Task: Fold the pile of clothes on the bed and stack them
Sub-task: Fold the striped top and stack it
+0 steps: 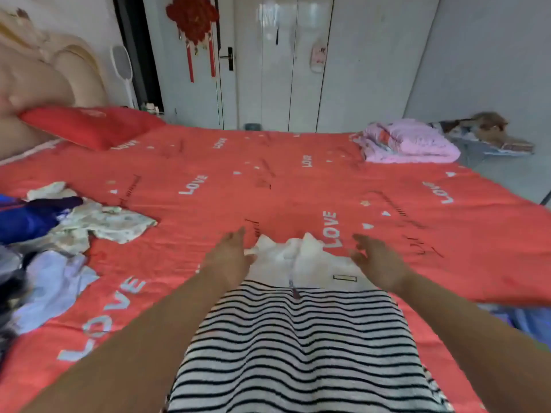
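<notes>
Grip: none. In the head view, left hand and right hand are spread with fingers straight, flanking the white collar end of the striped garment, which lies flat at near centre of the bed. The unfolded pile sits near left. Judged light, limp knit; take hold at the shoulder edges.

Zip-neck top: black-and-white horizontal stripes below, plain white chest and collar.
Bedsheet: coral red, white "LOVE" lettering, small white marks, dark script lines.
Pillow: deeper red.
Clothes pile: royal blue, pale lavender, white with faint greenish print.
Folded quilt: pink, printed.
Knot ornament: red.
Wardrobe: glossy white.
</notes>
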`<control>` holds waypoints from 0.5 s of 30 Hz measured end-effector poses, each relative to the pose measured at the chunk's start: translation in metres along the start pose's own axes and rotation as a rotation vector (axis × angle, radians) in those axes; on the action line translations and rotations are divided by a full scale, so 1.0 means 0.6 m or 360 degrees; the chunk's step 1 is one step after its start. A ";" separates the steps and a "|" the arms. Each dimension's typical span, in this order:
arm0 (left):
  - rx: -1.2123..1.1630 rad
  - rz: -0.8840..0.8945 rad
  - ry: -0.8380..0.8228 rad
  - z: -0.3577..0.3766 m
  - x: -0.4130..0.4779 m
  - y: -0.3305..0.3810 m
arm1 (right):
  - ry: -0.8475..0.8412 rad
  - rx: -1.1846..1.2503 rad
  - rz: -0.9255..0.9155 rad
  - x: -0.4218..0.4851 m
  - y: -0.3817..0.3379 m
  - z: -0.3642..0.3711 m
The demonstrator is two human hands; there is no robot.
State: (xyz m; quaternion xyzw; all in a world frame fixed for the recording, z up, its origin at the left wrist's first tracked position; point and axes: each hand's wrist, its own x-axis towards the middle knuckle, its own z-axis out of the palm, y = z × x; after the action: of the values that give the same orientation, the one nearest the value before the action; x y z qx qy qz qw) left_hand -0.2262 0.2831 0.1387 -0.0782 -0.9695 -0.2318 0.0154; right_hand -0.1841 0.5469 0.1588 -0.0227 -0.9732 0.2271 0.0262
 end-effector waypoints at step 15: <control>0.0276 0.0152 -0.0291 0.174 -0.365 -0.062 | 0.0081 0.0079 0.0286 -0.356 0.132 0.176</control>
State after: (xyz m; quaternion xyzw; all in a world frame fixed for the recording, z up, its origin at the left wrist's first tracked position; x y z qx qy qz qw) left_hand -0.0155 0.2657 0.0145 -0.1436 -0.9784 -0.1381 -0.0553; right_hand 0.0248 0.5592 0.0207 -0.1151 -0.9604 0.2519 0.0310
